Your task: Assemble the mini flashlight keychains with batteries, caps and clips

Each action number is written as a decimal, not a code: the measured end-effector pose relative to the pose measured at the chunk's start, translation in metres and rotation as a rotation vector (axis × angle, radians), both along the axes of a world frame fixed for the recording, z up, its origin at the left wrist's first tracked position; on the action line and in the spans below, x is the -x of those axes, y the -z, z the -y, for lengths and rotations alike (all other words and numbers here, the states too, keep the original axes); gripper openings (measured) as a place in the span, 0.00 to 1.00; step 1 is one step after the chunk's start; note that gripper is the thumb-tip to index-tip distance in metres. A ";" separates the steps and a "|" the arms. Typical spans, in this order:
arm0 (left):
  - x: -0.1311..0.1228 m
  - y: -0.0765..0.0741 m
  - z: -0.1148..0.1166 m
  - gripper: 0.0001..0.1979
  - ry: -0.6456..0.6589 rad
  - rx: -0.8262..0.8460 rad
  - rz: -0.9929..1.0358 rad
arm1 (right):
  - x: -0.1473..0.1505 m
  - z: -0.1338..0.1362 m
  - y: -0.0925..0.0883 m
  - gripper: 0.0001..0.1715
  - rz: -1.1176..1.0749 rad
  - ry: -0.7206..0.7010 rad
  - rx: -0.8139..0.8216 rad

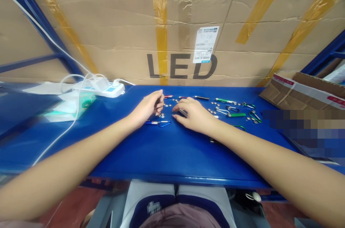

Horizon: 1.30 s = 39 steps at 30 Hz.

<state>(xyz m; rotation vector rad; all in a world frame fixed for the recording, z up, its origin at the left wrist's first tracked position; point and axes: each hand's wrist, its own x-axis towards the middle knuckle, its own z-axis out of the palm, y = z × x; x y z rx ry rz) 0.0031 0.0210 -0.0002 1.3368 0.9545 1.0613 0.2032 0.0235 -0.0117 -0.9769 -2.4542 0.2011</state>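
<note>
My left hand [151, 107] is closed, its fingers curled inward over the blue table; anything inside the curl is hidden. Just below it lies a blue pen-shaped tube [153, 122] with a blue carabiner clip [165, 124]. Small round silver button cells [162, 115] sit by its fingertips. My right hand [194, 116] is bent low over the table, thumb and fingers around a slim silver tube [183, 112], partly covered by the hand. Beyond the hands are a red tube [168, 97] and a black tube [201, 98].
Right of my right hand lie green tubes [237, 115], carabiner clips [254, 116] and several more button cells. A white power strip [110, 89] with cables stands at the left. An open cardboard box [302, 93] is at the right; a large LED carton [121, 27] walls the back.
</note>
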 end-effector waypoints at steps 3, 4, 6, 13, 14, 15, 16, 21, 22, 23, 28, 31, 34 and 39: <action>0.002 0.003 -0.003 0.18 -0.006 -0.027 -0.028 | 0.001 -0.002 0.003 0.06 -0.014 -0.028 0.010; 0.002 0.004 -0.003 0.18 -0.011 -0.030 -0.034 | 0.002 -0.003 0.004 0.06 -0.013 -0.037 0.013; 0.002 0.005 -0.004 0.18 -0.017 -0.032 -0.040 | 0.003 -0.003 0.005 0.06 0.001 -0.042 0.030; 0.001 0.003 -0.001 0.18 0.006 -0.014 -0.054 | 0.003 -0.001 -0.002 0.05 -0.137 -0.010 0.139; 0.001 0.003 -0.001 0.17 0.033 -0.018 -0.056 | 0.002 -0.001 -0.005 0.04 -0.236 0.003 0.225; 0.001 0.003 0.000 0.16 0.064 -0.027 -0.062 | 0.001 -0.001 -0.008 0.04 -0.344 0.015 0.340; 0.002 0.003 0.001 0.16 0.096 -0.042 -0.075 | 0.001 -0.002 -0.011 0.04 -0.453 0.025 0.465; 0.001 0.006 0.009 0.19 0.157 -0.105 -0.244 | -0.001 -0.001 -0.019 0.08 -0.910 -0.011 0.889; 0.000 0.006 0.010 0.20 0.160 -0.102 -0.269 | 0.000 -0.001 -0.020 0.09 -0.968 -0.017 0.947; 0.000 0.006 0.011 0.20 0.163 -0.101 -0.281 | 0.000 0.000 -0.019 0.10 -1.008 -0.021 0.997; -0.002 0.003 0.012 0.18 0.098 -0.141 -0.246 | 0.000 0.000 -0.016 0.12 -1.016 -0.014 0.927; -0.001 0.002 0.011 0.19 0.016 -0.171 -0.251 | 0.001 0.000 -0.016 0.14 -0.926 0.019 0.772; -0.001 0.000 0.011 0.20 -0.018 -0.163 -0.261 | 0.003 0.003 -0.015 0.14 -0.871 0.025 0.652; -0.002 0.001 0.011 0.20 -0.051 -0.135 -0.238 | 0.005 0.012 -0.014 0.07 -0.691 -0.021 0.164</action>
